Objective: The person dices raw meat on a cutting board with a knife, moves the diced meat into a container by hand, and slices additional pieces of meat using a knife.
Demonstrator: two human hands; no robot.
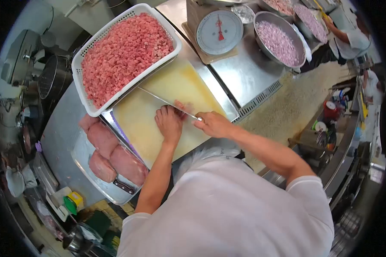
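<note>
My right hand (215,124) is closed around the handle of a long knife (161,99). Its blade slants across the yellowed cutting board (146,147) to the upper left. Against the blade lies a small piece of raw meat (184,107), partly hidden. My left hand (169,123) rests on the board with curled fingers, pressed on the meat's near end beside the blade. Past the board's left side, large slabs of raw meat (102,138) lie in a clear tray (82,150) along with a dark-handled knife (124,186).
A white perforated basket (176,42) heaped with diced meat (122,55) overlaps the board's far left corner. Beyond stand a dial scale (219,32) and a metal bowl (302,53) of chopped pinkish pieces (278,42). Another person's arm (336,30) reaches in at upper right.
</note>
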